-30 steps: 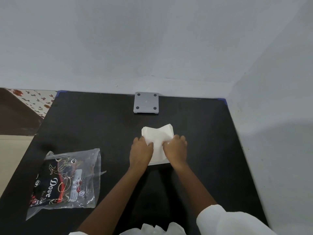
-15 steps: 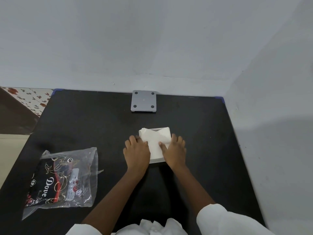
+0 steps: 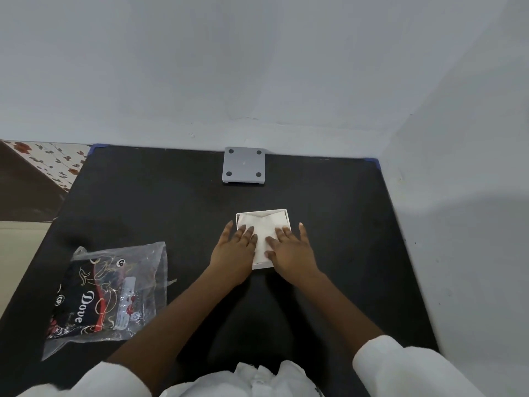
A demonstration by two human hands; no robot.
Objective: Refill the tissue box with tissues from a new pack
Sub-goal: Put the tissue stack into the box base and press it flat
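Note:
A white square tissue box (image 3: 287, 214) sits open-topped in the middle of the black table (image 3: 160, 202), filled with a stack of white tissues (image 3: 262, 227). My left hand (image 3: 233, 252) lies flat on the left part of the tissues, fingers spread. Pressing on the right part is my right hand (image 3: 292, 250), also flat with fingers apart. Neither hand grips anything. The near half of the box is hidden under my hands. A grey square lid (image 3: 244, 164) with dark round feet lies at the table's far edge.
An opened clear plastic pack (image 3: 111, 290) with black and red "Dove" print lies at the near left. Grey walls close the table at the back and right. Loose white tissue or cloth (image 3: 252, 379) shows at the bottom edge.
My hands were curled on the tissue stack above the box; they have opened flat and pushed the tissues down inside the box's rim.

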